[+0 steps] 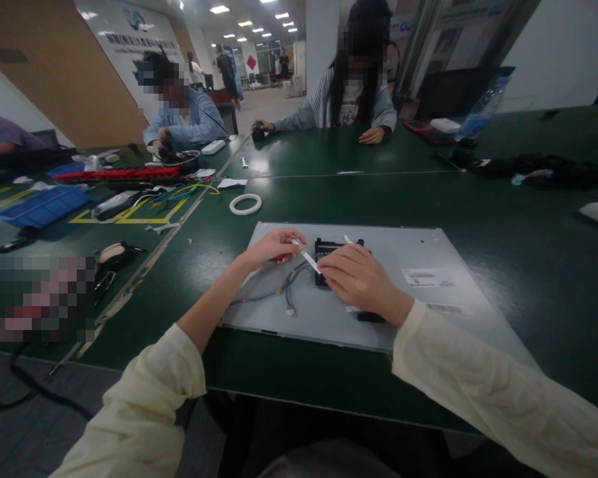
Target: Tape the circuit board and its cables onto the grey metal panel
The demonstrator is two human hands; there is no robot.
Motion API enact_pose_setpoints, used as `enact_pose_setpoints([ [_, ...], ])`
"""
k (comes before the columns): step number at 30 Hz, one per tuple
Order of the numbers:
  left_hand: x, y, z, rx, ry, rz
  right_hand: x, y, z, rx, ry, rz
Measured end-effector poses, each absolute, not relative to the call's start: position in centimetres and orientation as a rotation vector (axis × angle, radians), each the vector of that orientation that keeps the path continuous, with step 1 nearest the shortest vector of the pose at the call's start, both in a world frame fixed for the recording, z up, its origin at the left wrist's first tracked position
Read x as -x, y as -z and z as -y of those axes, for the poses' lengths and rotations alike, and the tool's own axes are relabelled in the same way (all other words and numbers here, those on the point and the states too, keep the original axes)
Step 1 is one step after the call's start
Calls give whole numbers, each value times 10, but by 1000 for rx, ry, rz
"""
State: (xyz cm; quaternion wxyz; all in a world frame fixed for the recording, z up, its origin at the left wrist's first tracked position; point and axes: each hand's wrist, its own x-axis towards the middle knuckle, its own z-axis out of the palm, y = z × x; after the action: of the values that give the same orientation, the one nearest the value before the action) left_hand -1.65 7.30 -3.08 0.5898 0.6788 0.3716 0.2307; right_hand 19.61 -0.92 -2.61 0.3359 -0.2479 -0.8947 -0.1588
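A short white strip [307,257] stretches between my two hands above a flat grey metal panel [373,335]. My left hand [276,245] pinches its upper end, and the fingers of my right hand [353,275] close on its lower end. Behind the strip a black rectangular part [323,249] rests on the panel, partly covered by my right hand. Grey cables [289,285] run from near that part toward the panel's left side and end in a small pale connector. White labels [421,277] are stuck on the panel's right side.
A roll of white tape [246,204] lies beyond the panel. At left are a blue tray [44,204], coloured wires [182,192] and a wrench-shaped tool [162,228]. Two people sit across the green table [299,156]; a water bottle [486,109] stands at far right.
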Motion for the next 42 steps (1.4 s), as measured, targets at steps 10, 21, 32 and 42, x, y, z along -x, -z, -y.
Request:
enact_pose_setpoints([
  [10,13,31,-71,-1664,-548,-901,-185,26,12,626,404,2424],
  [21,13,33,-71,-1840,-554,-906,-176,33,14,759,357,2593],
  [32,14,38,-72,-1956,-553,-899,-174,37,15,785,272,2624],
  [42,15,37,-72,-2046,-517,-908,-173,42,13,744,278,2634],
])
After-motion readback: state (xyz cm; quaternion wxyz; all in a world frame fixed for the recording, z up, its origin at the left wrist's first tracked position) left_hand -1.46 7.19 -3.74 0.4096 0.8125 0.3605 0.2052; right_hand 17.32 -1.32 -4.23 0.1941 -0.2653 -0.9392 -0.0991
